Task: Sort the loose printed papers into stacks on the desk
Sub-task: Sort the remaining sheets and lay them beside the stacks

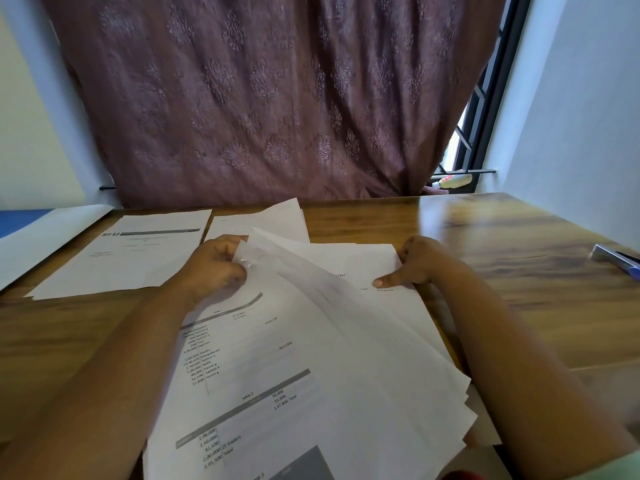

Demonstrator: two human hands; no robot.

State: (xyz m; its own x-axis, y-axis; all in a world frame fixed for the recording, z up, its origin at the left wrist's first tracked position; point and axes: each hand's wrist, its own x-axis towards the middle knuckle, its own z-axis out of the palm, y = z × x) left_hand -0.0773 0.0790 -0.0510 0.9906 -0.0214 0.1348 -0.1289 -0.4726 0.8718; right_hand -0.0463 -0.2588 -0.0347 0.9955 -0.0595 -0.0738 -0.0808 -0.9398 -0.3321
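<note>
The upper edge of the fanned loose papers (311, 341) is pinched in the curled fingers of the left hand (211, 268); the right hand (415, 261) holds the far corner, thumb on top. Beyond the fingers, sorted sheets (131, 254) lie on the worktop (502, 271). Being thin, limp and slippery, sheets are best lifted singly by an edge.

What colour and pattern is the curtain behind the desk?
The curtain is dusty brownish-mauve with a repeating embossed floral motif, seen in the head view.
</note>
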